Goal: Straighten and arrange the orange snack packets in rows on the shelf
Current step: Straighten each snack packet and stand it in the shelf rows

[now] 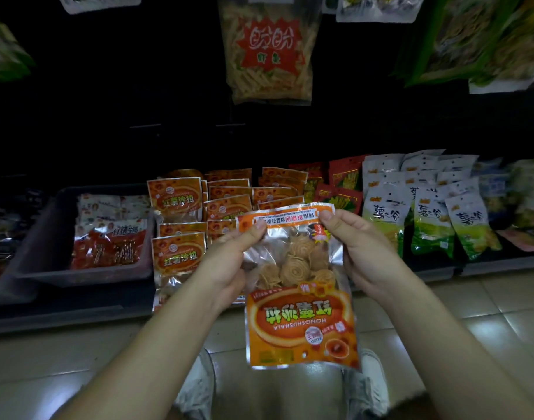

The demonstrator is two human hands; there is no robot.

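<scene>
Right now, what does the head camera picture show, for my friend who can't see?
A left hand and a right hand pinch the far edge of an upside-down orange snack packet before a shelf. More orange packets lie there in rows.

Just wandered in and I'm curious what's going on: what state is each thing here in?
held orange packet, in the air, print upside down.
left hand, pinches its far edge.
right hand, pinches the same edge.
shelf orange packets, lying overlapped in uneven rows.
grey tray, holds red-and-white packets.
hanging bag, hangs above the rest.
</scene>
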